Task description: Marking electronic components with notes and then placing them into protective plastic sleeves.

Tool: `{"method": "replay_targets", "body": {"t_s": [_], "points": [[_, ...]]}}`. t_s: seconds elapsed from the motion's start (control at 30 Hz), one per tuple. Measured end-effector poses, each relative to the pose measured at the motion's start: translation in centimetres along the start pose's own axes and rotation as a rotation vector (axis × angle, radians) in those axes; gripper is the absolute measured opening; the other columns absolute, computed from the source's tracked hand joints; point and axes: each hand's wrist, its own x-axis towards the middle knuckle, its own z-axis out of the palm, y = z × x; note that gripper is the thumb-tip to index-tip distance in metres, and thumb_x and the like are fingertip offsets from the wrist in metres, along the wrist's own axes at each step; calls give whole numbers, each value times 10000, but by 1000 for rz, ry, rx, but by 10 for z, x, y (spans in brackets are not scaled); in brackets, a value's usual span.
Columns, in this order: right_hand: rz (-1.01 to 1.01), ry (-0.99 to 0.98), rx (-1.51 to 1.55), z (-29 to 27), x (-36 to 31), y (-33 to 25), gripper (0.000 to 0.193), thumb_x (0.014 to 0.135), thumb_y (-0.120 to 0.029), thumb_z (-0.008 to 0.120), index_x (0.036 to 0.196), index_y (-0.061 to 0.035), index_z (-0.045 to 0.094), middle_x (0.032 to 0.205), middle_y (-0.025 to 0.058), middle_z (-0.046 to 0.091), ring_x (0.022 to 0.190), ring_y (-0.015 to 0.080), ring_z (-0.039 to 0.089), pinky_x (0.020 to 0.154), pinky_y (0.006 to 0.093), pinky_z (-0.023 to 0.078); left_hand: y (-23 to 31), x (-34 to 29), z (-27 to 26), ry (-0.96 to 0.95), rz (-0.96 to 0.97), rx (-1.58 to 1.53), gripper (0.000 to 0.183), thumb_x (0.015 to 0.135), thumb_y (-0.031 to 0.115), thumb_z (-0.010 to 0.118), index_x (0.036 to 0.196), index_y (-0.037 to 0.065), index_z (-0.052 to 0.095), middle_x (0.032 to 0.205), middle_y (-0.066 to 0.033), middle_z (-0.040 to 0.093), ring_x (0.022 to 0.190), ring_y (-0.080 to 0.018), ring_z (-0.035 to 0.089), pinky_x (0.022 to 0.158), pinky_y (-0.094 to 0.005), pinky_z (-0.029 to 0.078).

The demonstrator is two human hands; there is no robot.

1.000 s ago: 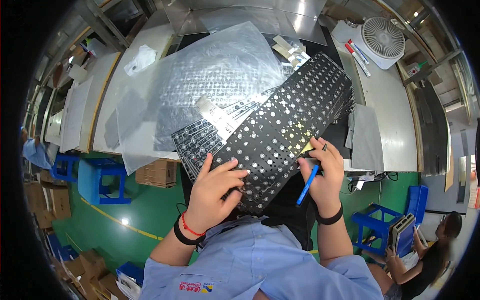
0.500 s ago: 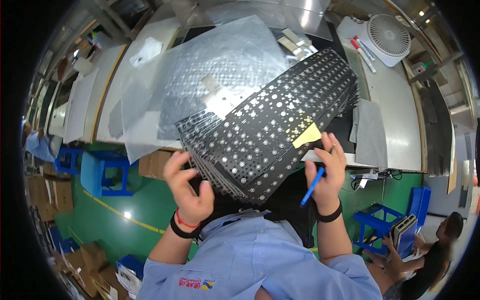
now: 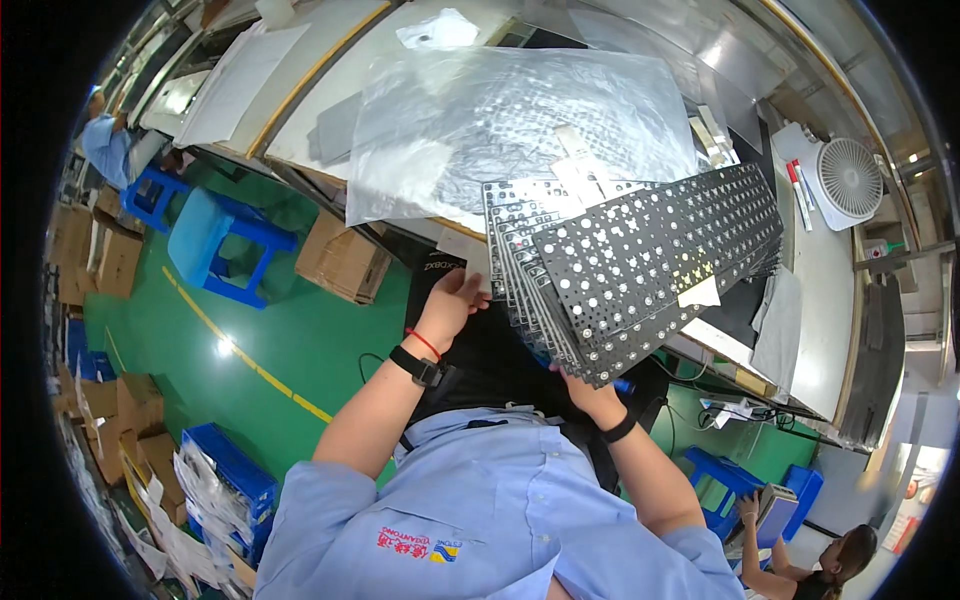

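Observation:
A fanned stack of black perforated keyboard plates [image 3: 650,260] lies slanted across the table edge, its near corner jutting toward me. On the top plate sits a small pale-yellow paper slip [image 3: 700,292]. Beside the stack's left edge is my left hand [image 3: 452,306], its fingers drawn together at a pale piece [image 3: 477,264] whose kind is unclear. Below the near corner, my right hand [image 3: 592,396] is closed around a blue pen [image 3: 624,385]; the plates hide some of its fingers.
Clear plastic sheeting [image 3: 520,130] spreads behind the plates. A white fan [image 3: 850,178] and markers [image 3: 800,195] lie at the right; a grey cloth [image 3: 776,320] hangs over the edge. Left are a blue stool [image 3: 225,235] and a cardboard box [image 3: 343,258]. Another person [image 3: 845,560] is at lower right.
The view has swung, placing the table further right. My left hand has left its open pose and closed by the pale piece. My right hand has moved under the stack's near corner with the pen.

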Motion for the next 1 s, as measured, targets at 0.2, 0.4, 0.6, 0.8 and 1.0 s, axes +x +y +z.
{"method": "replay_targets", "body": {"t_s": [0.2, 0.4, 0.6, 0.8, 1.0], "points": [[256, 356, 1696, 10, 65, -25, 435, 972, -254, 542, 1338, -42, 441, 1280, 102, 519, 1111, 221, 538, 925, 370, 483, -16, -23, -4, -213, -137, 77, 240, 959, 186, 508, 1099, 0, 568, 884, -85, 680, 737, -121, 625, 677, -241, 484], [153, 406, 743, 7, 93, -35, 210, 900, -156, 608, 1076, -48, 648, 983, 113, 662, 876, 242, 645, 768, 362, 520, -20, -31, -9, -275, -110, 32, 261, 930, 154, 484, 1125, -7, 550, 914, -95, 675, 757, -134, 640, 690, -247, 490], [149, 221, 481, -33, 128, -79, 209, 894, -140, 615, 1086, -72, 662, 1042, 108, 657, 966, 219, 627, 809, 361, 517, -22, -28, -19, -280, -135, -20, 253, 935, 174, 490, 1115, 12, 561, 888, -67, 665, 752, -119, 640, 674, -235, 473], [121, 175, 465, -52, 122, -59, 235, 905, -155, 603, 1121, -68, 637, 1103, 119, 622, 1009, 227, 602, 836, 366, 507, -24, -21, -23, -290, -171, -33, 269, 957, 228, 505, 1118, 21, 565, 891, -46, 658, 760, -97, 626, 663, -230, 467], [87, 210, 375, -33, 113, -57, 262, 916, -171, 591, 1155, -65, 613, 1164, 129, 586, 1053, 235, 577, 864, 372, 498, -15, -15, -6, -153, -61, -64, 262, 974, 193, 502, 1133, -11, 542, 923, -59, 643, 752, -122, 621, 668, -257, 508]]}}
